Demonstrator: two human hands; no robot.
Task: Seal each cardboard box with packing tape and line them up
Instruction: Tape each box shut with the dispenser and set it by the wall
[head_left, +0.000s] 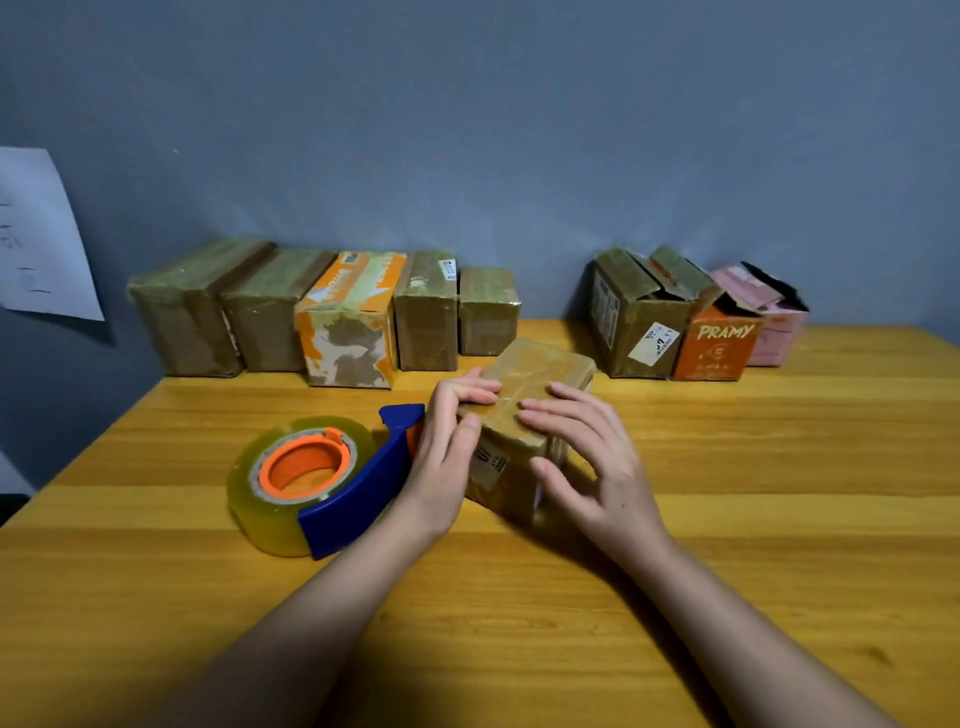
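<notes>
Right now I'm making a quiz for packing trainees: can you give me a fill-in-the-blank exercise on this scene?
1. Both hands, left hand and right hand, press on a ____ box.
2. The tape dispenser lies to the ____ of that box.
3. The sealed row by the wall holds ____ boxes.
4. The orange box reads ____.

Missing words: cardboard; left; five; PRAMY

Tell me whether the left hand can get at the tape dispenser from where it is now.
Probably yes. The left hand rests on the box, and the tape dispenser lies right beside its wrist on the table, nothing between.
</notes>
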